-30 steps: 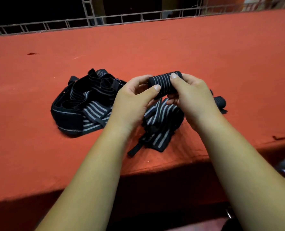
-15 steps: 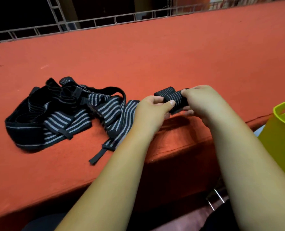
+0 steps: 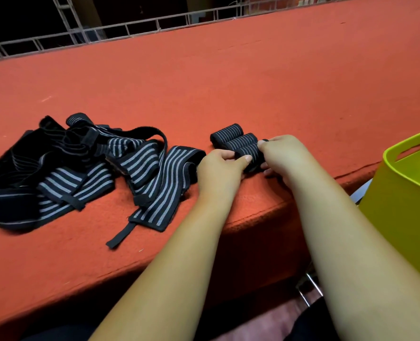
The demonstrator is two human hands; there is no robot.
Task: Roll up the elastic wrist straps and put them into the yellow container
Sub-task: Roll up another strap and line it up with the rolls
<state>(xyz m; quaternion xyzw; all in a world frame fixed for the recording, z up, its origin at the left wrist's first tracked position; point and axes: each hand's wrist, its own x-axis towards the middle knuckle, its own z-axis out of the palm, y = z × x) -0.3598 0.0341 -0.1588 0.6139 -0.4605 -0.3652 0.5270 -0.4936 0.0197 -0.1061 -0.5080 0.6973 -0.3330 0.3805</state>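
Observation:
Three rolled black straps with grey stripes lie side by side on the red table. I hold the nearest roll [image 3: 249, 153] between both hands: my left hand [image 3: 218, 172] grips its left end with the thumb on top, and my right hand [image 3: 284, 156] grips its right end. Behind it sit the middle roll [image 3: 239, 141] and the far roll [image 3: 226, 132]. A pile of unrolled straps [image 3: 64, 166] spreads to the left, and one flat strap [image 3: 164, 190] reaches toward my left hand. The yellow container [image 3: 401, 193] stands at the right, below the table's edge.
The red table [image 3: 253, 77] stretches far back to a metal railing [image 3: 142, 23]. Its front edge runs diagonally under my forearms. A metal frame part [image 3: 305, 291] shows beneath the table near the container.
My hands carried the roll from above the strap pile to the right and down beside two other rolls. The view swung right, bringing the yellow container into sight.

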